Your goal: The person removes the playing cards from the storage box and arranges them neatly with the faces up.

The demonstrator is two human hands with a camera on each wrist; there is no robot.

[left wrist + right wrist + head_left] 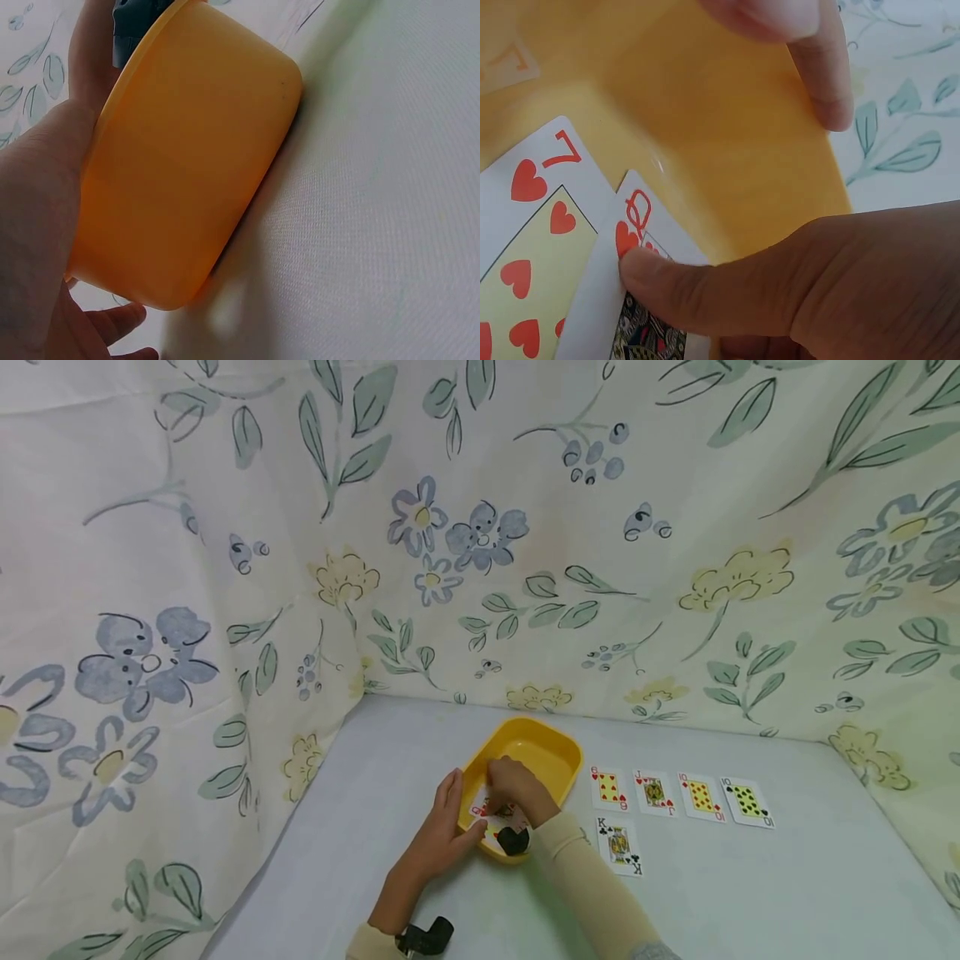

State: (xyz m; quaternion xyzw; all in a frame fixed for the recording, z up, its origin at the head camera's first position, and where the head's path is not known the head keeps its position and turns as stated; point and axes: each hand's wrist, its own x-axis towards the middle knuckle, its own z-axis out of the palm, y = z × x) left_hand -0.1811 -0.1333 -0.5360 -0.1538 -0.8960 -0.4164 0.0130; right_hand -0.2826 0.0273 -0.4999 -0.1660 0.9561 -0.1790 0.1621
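In the head view a yellow plastic tub (555,752) stands on the table with loose playing cards in its near end. My left hand (440,839) holds the tub at its near left side, with the fingers along the outer wall and the thumb at the rim. My right hand (517,787) reaches down inside. Close up in the right wrist view, its thumb (675,289) lies on the face of a queen of hearts (637,214), with more fingers partly hidden below. The queen overlaps a seven of hearts (529,217). The left wrist view shows the tub's outer wall (187,150).
Right of the tub, several face-up cards lie in a row, from a six of hearts (608,789) to a ten of spades (747,802). A king of clubs (619,847) sits below the row. Floral cloth (525,568) hangs behind the white table (750,902) and at its sides.
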